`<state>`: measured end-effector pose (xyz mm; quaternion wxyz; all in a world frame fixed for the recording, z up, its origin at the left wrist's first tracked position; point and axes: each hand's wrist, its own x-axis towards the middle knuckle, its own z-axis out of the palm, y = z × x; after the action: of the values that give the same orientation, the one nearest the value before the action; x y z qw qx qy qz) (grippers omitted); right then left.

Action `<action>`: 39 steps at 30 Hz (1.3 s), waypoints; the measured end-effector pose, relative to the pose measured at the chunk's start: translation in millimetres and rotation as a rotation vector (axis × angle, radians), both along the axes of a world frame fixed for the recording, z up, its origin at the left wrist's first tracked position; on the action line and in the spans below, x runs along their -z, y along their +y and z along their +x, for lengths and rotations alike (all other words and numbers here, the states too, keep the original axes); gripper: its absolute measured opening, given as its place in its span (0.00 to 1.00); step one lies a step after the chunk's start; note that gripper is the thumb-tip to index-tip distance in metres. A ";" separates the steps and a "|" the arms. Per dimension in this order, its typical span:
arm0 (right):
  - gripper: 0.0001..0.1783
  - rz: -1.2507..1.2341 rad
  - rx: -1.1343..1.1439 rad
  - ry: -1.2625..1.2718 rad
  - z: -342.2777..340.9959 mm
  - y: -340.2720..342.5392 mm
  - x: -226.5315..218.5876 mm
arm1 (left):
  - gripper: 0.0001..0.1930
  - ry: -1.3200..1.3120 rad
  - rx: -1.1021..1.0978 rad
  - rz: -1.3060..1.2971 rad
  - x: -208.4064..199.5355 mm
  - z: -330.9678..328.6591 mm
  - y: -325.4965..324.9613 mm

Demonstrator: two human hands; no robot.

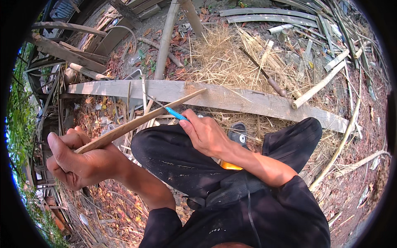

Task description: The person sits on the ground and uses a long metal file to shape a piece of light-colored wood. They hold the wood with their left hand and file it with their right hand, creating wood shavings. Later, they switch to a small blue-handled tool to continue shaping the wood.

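Note:
My left hand (pixel 84 159), at the left, is closed round the near end of a long, flat bamboo strip (pixel 142 119). The strip slants up to the right, and its far end lies over a grey wooden plank (pixel 161 89). My right hand (pixel 206 134) grips a slim tool by its bright blue handle (pixel 175 113). A thin metal shaft runs from the handle toward the upper left, across the strip. Its tip is hard to make out, so its exact kind is unclear. My bent legs in black trousers (pixel 173 159) are below the hands.
A long knife with a brown handle (pixel 276 87) rests by the plank, its dark blade over shavings (pixel 219 53). Cut bamboo poles (pixel 314 91) lie to the right. Split strips (pixel 269 14) are stacked at the far side. Timber (pixel 66 51) crowds the upper left.

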<state>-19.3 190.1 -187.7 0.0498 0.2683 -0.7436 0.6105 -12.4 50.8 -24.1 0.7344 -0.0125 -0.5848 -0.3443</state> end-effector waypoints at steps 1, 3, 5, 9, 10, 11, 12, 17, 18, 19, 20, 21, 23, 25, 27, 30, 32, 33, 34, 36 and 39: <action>0.09 -0.011 0.005 0.012 1.0 -0.7 -0.9 | 0.17 -0.009 -0.042 -0.005 -0.3 0.0 2.0; 0.10 -0.032 0.008 0.039 7.8 -2.1 -6.2 | 0.17 -0.026 -0.105 -0.014 -0.2 1.0 7.9; 0.11 0.015 -0.014 0.008 17.9 -2.1 -27.4 | 0.17 -0.038 -0.131 -0.032 -2.7 2.6 14.0; 0.13 0.028 -0.004 0.021 21.2 -4.0 -42.0 | 0.18 -0.026 -0.115 -0.043 -6.1 -2.8 17.9; 0.13 0.043 0.033 0.063 18.7 -4.4 -34.1 | 0.18 -0.049 -0.171 -0.081 -6.0 -3.9 16.4; 0.13 0.057 0.070 0.106 16.3 -4.6 -27.9 | 0.18 -0.044 -0.171 -0.087 -5.0 -5.1 15.4; 0.13 0.065 0.069 0.116 14.4 -4.1 -23.8 | 0.18 -0.038 -0.172 -0.091 -4.1 -6.6 14.6; 0.12 0.118 0.079 0.148 12.5 -2.0 -8.1 | 0.18 0.015 -0.099 -0.104 -2.1 -4.7 7.7; 0.12 0.070 0.108 0.184 12.6 -4.5 -3.9 | 0.18 0.021 -0.022 -0.080 -2.0 -4.2 5.9; 0.12 0.058 0.120 0.197 12.7 -4.8 -3.2 | 0.18 0.025 0.055 -0.055 -1.6 -2.9 4.4; 0.11 0.046 0.131 0.210 11.4 -4.9 -2.8 | 0.17 0.028 0.133 -0.029 -1.1 -1.8 3.9; 0.10 0.034 0.143 0.223 10.1 -4.9 -1.9 | 0.18 0.022 0.147 -0.012 -0.3 -1.2 5.4; 0.11 0.139 0.161 0.150 7.2 -4.8 4.2 | 0.18 0.020 0.170 0.022 -1.2 -0.9 10.3; 0.14 0.368 0.255 -0.038 -9.7 0.3 46.0 | 0.17 0.068 0.139 0.074 -5.8 -13.0 12.4; 0.23 0.682 0.293 -0.263 -32.3 45.6 150.1 | 0.17 0.065 0.235 0.069 -11.9 -11.6 15.3; 0.26 0.723 0.349 -0.379 -18.7 82.5 190.7 | 0.17 0.109 0.179 0.010 -6.5 -11.3 13.8; 0.25 0.629 0.270 -0.398 -20.1 77.7 160.9 | 0.16 0.085 0.147 -0.002 -5.7 -8.4 12.5; 0.24 0.558 0.250 -0.437 -20.6 73.3 138.6 | 0.16 0.073 0.149 -0.015 -4.4 -10.1 10.9; 0.24 0.480 0.234 -0.470 -23.5 68.3 113.1 | 0.13 0.031 0.152 -0.042 -1.0 -8.0 -0.8; 0.22 0.357 0.136 -0.397 -22.9 55.6 74.2 | 0.14 0.034 0.064 -0.098 -1.8 -14.2 -0.2; 0.19 0.170 0.113 -0.271 -32.5 36.8 63.9 | 0.14 0.029 0.023 -0.090 -2.6 -17.9 1.3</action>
<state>-51.8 226.8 -251.7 -0.0394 0.1447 -0.8063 0.5722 -30.3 52.1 -21.5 0.7376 -0.0572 -0.5887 -0.3258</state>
